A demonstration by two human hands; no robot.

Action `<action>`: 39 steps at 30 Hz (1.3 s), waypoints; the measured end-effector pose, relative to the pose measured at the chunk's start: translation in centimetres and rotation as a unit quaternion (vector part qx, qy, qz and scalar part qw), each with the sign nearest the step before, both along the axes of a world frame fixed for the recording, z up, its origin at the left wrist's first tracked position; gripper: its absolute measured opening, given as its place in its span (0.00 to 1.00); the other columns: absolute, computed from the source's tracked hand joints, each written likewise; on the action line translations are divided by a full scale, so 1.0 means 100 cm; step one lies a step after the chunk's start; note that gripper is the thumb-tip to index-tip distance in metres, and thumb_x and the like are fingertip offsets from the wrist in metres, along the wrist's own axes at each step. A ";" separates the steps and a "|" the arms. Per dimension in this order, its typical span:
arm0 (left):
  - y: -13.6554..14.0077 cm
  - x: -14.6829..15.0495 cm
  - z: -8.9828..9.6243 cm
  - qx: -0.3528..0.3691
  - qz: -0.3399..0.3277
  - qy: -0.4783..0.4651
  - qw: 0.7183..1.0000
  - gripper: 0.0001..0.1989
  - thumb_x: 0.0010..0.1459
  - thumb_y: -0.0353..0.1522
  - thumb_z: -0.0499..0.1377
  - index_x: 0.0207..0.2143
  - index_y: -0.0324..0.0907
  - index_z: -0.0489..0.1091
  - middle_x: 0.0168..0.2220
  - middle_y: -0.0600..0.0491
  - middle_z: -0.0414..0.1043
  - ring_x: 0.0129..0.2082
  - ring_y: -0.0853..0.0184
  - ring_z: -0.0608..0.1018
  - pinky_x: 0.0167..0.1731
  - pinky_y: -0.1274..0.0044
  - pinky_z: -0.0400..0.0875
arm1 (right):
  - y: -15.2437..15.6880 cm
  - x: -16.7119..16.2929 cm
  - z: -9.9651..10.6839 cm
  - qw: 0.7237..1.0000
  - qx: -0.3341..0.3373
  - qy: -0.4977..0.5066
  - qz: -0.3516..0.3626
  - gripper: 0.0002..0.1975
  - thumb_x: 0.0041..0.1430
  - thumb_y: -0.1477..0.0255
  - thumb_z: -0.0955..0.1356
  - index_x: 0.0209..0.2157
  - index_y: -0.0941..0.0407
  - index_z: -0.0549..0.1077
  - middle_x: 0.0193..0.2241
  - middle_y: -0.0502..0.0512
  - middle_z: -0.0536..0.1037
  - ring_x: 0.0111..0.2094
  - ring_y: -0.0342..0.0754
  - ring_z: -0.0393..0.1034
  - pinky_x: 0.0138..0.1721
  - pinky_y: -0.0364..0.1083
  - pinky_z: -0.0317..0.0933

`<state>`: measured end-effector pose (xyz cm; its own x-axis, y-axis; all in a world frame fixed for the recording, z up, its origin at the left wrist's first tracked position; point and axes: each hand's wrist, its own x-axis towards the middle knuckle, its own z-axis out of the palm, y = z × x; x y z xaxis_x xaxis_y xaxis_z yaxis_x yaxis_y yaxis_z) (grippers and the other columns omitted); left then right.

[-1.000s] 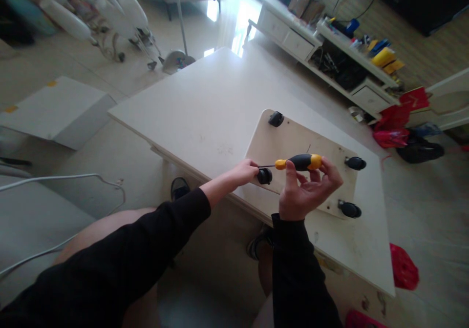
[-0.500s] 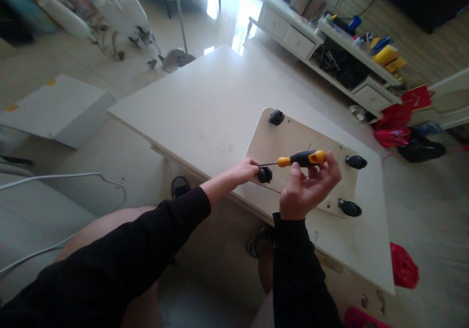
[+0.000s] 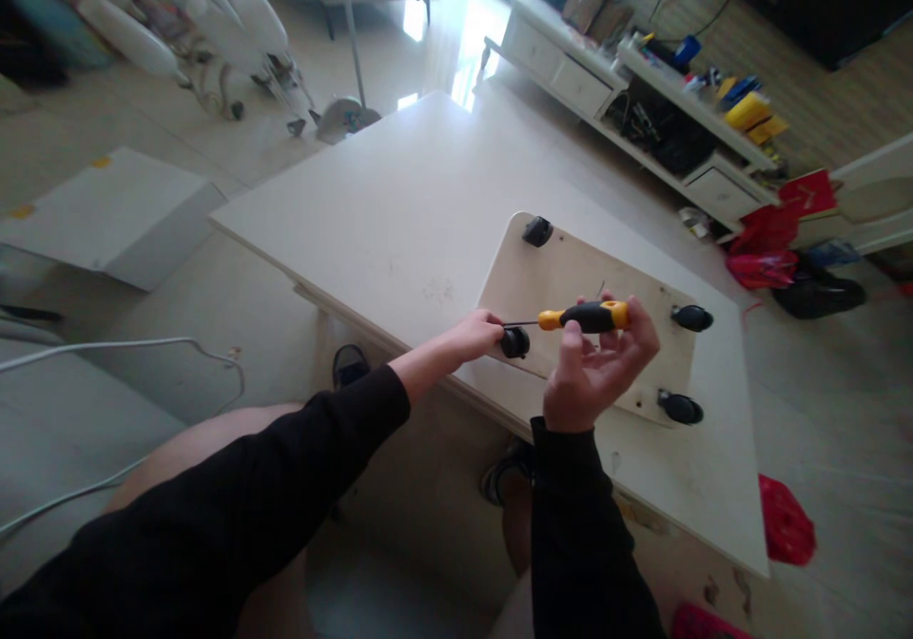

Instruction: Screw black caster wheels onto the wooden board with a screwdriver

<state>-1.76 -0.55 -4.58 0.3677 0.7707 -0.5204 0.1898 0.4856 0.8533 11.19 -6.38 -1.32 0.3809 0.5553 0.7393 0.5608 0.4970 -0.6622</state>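
In my right hand [image 3: 595, 363] is a screwdriver [image 3: 589, 317] with a yellow and black handle, lying nearly level with its shaft pointing left. The shaft's tip reaches the fingertips of my left hand [image 3: 479, 333], which are pinched together above a black caster [image 3: 514, 341] at the near left corner of a pale board [image 3: 571, 278]. What those fingertips hold, if anything, is hidden. Other black casters sit at the board's far left corner [image 3: 537, 231], far right corner [image 3: 691, 318] and near right corner [image 3: 681, 407].
The board lies on a white table [image 3: 371, 202]. A white box [image 3: 114, 216] stands on the floor to the left. Beyond the table is a white TV cabinet [image 3: 585, 87] with clutter on it. Red bags [image 3: 763, 249] lie on the floor at right.
The screwdriver handle has tilted slightly and shifted a little left and down, with fingers of my right hand now showing behind it. My left hand stays by the caster.
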 end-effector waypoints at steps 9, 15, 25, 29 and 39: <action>0.000 -0.001 0.003 0.004 -0.010 0.008 1.000 0.09 0.53 0.25 0.60 0.35 0.38 0.80 0.29 0.51 0.74 0.29 0.66 0.69 0.30 0.72 0.59 | 0.000 -0.003 0.003 0.999 0.029 -0.010 0.013 0.28 0.64 0.74 0.70 0.65 0.46 0.68 0.58 0.57 0.73 0.58 0.52 0.78 0.49 0.54 0.82; 0.000 0.000 -0.001 0.009 -0.003 -0.001 1.000 0.10 0.53 0.26 0.61 0.37 0.37 0.80 0.31 0.49 0.76 0.30 0.65 0.72 0.32 0.72 0.62 | -0.002 0.000 0.001 0.998 -0.034 -0.022 -0.039 0.31 0.60 0.67 0.76 0.63 0.44 0.69 0.62 0.58 0.69 0.59 0.53 0.76 0.39 0.47 0.82; 0.001 0.000 -0.004 0.010 -0.009 -0.025 1.000 0.09 0.52 0.27 0.63 0.37 0.36 0.81 0.31 0.48 0.77 0.32 0.64 0.74 0.32 0.73 0.64 | -0.003 0.002 0.000 0.999 -0.029 -0.016 -0.030 0.32 0.60 0.70 0.75 0.65 0.44 0.69 0.61 0.58 0.71 0.59 0.53 0.76 0.38 0.45 0.80; 0.001 0.000 -0.002 0.013 -0.015 -0.008 1.000 0.10 0.53 0.26 0.61 0.36 0.36 0.81 0.30 0.50 0.76 0.30 0.66 0.71 0.31 0.73 0.61 | -0.002 0.002 0.001 0.999 -0.003 -0.024 -0.037 0.29 0.63 0.69 0.72 0.65 0.46 0.70 0.61 0.59 0.71 0.56 0.52 0.77 0.39 0.47 0.81; -0.001 0.001 -0.004 -0.003 0.015 -0.019 1.000 0.08 0.54 0.26 0.61 0.36 0.38 0.79 0.34 0.48 0.78 0.35 0.63 0.75 0.35 0.72 0.66 | 0.000 0.001 0.001 0.998 -0.018 -0.033 -0.051 0.33 0.63 0.64 0.75 0.67 0.43 0.66 0.56 0.56 0.66 0.48 0.47 0.75 0.49 0.55 0.83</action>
<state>-1.69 -0.61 -4.93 0.3643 0.7786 -0.5110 0.1437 0.4952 0.8568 11.27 -6.39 -1.22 0.3888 0.5420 0.7450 0.6502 0.4115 -0.6387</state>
